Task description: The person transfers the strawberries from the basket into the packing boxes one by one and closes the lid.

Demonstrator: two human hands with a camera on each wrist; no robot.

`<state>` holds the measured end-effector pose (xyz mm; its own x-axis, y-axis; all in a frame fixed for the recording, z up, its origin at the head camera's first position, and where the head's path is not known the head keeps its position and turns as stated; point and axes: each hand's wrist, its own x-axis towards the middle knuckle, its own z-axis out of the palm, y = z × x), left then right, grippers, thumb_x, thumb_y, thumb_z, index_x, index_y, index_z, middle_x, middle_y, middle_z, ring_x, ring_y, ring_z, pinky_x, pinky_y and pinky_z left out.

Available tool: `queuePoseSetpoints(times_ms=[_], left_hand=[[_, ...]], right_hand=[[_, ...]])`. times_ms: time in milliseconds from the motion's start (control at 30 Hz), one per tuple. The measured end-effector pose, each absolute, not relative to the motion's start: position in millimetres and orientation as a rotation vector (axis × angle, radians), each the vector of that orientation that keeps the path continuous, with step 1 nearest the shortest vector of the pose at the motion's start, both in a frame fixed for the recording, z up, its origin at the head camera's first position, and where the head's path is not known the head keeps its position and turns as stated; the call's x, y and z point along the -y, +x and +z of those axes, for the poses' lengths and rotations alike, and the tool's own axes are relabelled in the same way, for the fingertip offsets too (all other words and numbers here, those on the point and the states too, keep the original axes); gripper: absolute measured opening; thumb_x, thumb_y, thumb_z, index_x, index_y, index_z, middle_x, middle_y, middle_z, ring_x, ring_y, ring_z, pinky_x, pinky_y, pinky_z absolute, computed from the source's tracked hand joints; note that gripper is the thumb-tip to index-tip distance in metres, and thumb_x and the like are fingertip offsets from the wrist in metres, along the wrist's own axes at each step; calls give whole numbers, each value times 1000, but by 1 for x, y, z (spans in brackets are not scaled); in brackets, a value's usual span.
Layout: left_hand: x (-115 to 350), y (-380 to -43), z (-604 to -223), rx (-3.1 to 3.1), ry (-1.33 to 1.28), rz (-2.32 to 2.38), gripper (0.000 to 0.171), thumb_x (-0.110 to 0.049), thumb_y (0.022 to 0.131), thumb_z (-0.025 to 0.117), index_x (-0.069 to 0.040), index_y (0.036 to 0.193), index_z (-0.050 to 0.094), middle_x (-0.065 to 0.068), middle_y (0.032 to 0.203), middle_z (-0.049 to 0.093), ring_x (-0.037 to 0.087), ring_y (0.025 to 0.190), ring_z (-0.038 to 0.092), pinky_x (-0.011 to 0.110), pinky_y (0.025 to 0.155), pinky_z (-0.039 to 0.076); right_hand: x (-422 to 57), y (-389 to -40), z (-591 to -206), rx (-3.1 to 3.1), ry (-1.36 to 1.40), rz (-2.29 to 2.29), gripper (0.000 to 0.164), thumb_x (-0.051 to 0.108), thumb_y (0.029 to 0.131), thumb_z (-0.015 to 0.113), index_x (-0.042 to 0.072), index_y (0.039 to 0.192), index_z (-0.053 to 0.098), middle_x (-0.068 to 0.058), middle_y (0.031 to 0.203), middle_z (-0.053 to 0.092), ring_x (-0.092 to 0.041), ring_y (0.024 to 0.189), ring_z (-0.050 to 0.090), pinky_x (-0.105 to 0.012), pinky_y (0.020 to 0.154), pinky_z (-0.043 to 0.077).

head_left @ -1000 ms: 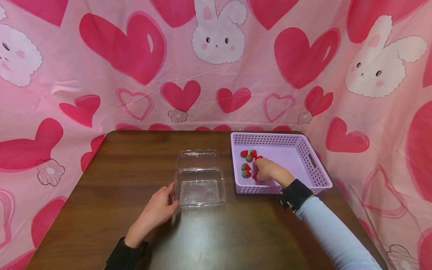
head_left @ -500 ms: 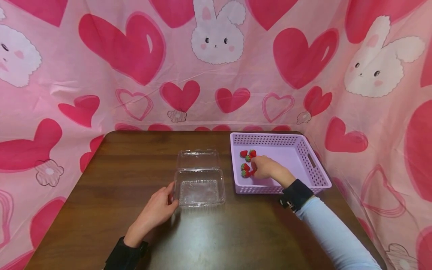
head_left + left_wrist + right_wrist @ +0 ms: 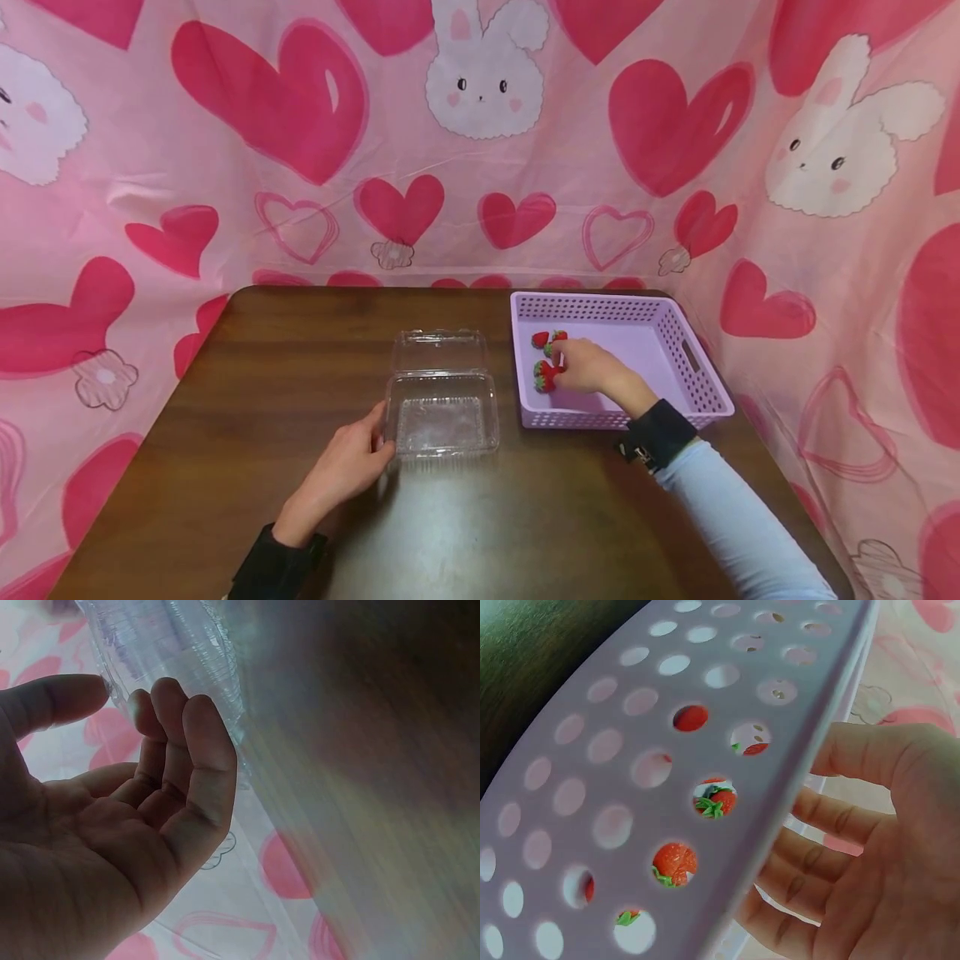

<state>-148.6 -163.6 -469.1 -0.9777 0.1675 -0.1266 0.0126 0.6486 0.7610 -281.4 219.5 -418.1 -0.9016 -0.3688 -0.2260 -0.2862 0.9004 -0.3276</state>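
The work in hand looks to be at an early stage: the strawberries [image 3: 543, 383] all appear to lie in the purple basket [image 3: 645, 342], and none shows inside the clear box [image 3: 442, 425]. The box stands on the counter [image 3: 300, 367], with the basket near it toward 3 o'clock. Its lid [image 3: 441, 353] lies folded back at 12 o'clock, so the opening is done; filling and closing, if that is the aim, would both be left.

At least 5 strawberries show at the basket's 9 o'clock side: 3 close together toward 10 o'clock, 2 more toward 8 o'clock. The right hand [image 3: 591, 368] covers part of the group, so I cannot give a full count.

That hand reaches down from the group's 3 o'clock side, fingers narrowed and bent among the fruit, with a bit of red just beside the fingertips. Whether it has hold of a strawberry I cannot tell; the basket's wall hides the tips in the right wrist view.

The left hand [image 3: 348, 462] is at the box's 8 o'clock, thumb and loosely bent fingers well apart, touching the edge. It seems to steady the box rather than clamp it.
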Motion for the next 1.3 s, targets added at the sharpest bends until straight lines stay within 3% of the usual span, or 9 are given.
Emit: queuePoseSetpoints(times_ms=[600,933,1300], left_hand=[[161,-149,-469,-2726,141,1192,71,-9,97,64,0,161,38,2,71,49,17,58,49,30,50,40],[162,-152,-469,-2733,138,1178,71,-10,96,63,-1,162,38,2,73,49,17,60,49,30,51,40],[162,-152,-471,-2752,171,1188,70,-9,95,61,1,161,38,0,70,47,15,58,46,29,51,37]], right_hand=[[-206,-269,-405,-2917,-569,-527,21,17,87,77,8,102,66,-3,78,60,-23,71,54,-38,63,43],[-194,-264,-398,-2953,-710,-637,17,14,84,77,9,95,65,-2,80,63,-22,73,57,-40,68,47],[-179,-262,-395,-2959,-831,-670,13,14,85,78,9,92,67,1,74,61,-20,69,56,-37,63,47]])
